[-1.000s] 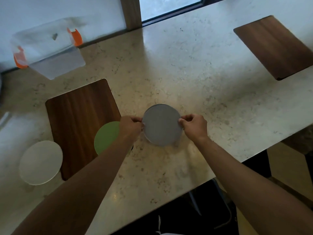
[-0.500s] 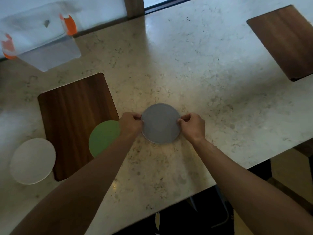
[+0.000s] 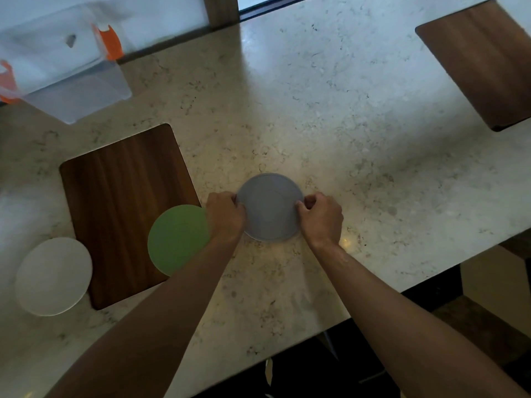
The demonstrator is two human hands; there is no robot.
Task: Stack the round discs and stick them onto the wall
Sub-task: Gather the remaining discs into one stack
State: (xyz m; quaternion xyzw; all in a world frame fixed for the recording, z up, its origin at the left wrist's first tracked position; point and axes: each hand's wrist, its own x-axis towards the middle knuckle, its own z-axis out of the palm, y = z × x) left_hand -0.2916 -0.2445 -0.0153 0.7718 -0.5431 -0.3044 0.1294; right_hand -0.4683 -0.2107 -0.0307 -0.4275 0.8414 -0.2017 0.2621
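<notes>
Okay, mid-frame, my left hand [image 3: 227, 214] and right hand [image 3: 321, 216] pinch the grey disc [image 3: 270, 208] by opposite edges; looks thin, light, slightly floppy, so rim grip suits.

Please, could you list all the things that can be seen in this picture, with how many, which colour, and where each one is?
grey disc: 1, grey, on the table centre, held at both edges; a pale rim shows under its near edge
green disc: 1, green, left of the grey disc, partly on the wooden board
white disc: 1, white, near left of the table
wooden board: 1, dark brown, left of centre
second wooden board: 1, dark brown, far right
plastic container: 1, clear with orange clips, far left
table: 1, pale speckled stone
left hand: 1, grips the grey disc's left edge
right hand: 1, grips its right edge
</notes>
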